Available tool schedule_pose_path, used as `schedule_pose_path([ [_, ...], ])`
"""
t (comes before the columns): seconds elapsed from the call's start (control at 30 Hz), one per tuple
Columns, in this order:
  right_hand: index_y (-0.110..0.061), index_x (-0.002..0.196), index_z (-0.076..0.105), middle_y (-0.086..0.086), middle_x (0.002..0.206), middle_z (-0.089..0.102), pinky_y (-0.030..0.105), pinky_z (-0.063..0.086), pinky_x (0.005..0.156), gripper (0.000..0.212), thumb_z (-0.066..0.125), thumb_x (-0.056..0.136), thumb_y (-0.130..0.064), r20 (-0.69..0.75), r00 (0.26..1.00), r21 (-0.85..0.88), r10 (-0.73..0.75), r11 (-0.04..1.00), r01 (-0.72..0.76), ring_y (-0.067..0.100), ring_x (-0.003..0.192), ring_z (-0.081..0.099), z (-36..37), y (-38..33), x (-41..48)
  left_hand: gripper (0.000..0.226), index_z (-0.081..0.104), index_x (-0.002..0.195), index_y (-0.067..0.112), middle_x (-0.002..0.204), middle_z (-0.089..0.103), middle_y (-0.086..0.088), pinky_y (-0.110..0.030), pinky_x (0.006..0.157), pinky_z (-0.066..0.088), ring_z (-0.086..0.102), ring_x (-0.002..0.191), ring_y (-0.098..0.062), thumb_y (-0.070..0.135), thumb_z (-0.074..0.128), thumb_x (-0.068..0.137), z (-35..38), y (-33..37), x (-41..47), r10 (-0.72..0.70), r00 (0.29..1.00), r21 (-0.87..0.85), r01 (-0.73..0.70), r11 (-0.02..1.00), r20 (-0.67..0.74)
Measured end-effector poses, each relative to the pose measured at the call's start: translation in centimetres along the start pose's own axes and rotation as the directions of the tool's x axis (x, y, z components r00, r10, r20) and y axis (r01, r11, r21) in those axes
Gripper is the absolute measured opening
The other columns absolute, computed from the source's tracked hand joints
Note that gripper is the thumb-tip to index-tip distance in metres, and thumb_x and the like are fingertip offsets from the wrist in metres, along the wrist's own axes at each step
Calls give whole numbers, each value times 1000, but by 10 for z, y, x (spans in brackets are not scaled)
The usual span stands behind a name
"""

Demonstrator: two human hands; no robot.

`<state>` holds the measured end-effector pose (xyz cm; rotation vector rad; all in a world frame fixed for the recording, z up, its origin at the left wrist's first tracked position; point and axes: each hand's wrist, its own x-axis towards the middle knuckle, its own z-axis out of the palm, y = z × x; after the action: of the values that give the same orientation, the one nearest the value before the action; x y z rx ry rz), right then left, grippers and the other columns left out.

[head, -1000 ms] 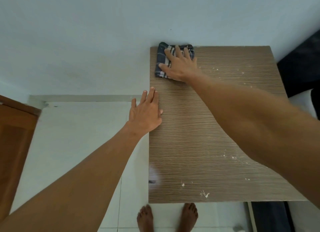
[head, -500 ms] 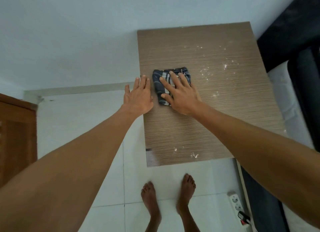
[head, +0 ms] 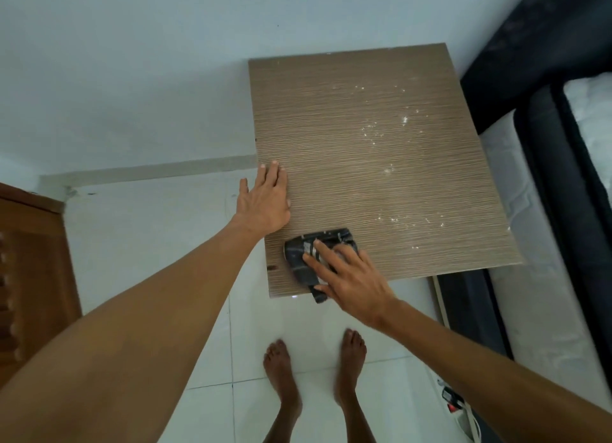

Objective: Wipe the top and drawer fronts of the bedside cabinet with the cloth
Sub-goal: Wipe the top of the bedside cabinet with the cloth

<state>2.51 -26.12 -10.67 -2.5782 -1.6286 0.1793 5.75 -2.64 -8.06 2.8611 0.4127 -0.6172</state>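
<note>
cloth [head: 303,260]: dark, checked, folded; lies under the right hand [head: 347,277], whose straight, spread fingers [head: 323,250] press it flat at the near left corner of the cabinet top [head: 331,151], one fold hanging past the front edge.
left hand [head: 265,204]: flat, fingers together, resting on the left edge.
white specks [head: 381,128]: beyond and right of the right fingertips.
mattress [head: 516,191]: right of the cabinet.
bare feet [head: 281,373], power strip [head: 458,409]: on the floor [head: 149,237] below.

cloth [head: 298,259] half hidden under right hand [head: 351,277], bed [head: 543,177] cut by right edge

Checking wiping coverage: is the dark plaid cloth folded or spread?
Folded: the dark plaid cloth forms a compact pad under the right hand.
</note>
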Motion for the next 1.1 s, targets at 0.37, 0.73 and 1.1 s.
schedule_pose_path([
  [0.37, -14, 139, 40, 14, 138, 53, 46, 54, 78, 55, 56, 86, -19, -74, 962, 52, -263, 962, 267, 32, 102, 56, -15, 49, -27, 69, 5, 152, 11, 162, -4, -8, -53, 117, 12, -1, 148, -27, 32, 43, 98, -1, 12, 3, -19, 1000, -47, 19, 999, 1],
  [0.73, -9, 134, 55, 18, 132, 55, 48, 48, 84, 44, 60, 92, -19, -267, 952, 102, 147, 987, -124, 39, 102, 51, -56, 175, 138, 76, 2, 152, 15, 161, -8, -11, -48, 118, 13, -2, 148, -29, 42, 46, 96, -18, 36, 56, -54, 999, -119, 53, 992, -5],
  [1.1, -21, 143, 43, 7, 143, 45, 47, 40, 96, 46, 44, 99, -34, -179, 921, 111, 345, 938, -329, 33, 126, 37, -68, 235, 272, 80, -3, 152, 16, 160, -14, -10, -54, 117, 8, -9, 147, -31, 41, 47, 96, -13, 45, 71, -94, 995, -180, 88, 980, -29],
])
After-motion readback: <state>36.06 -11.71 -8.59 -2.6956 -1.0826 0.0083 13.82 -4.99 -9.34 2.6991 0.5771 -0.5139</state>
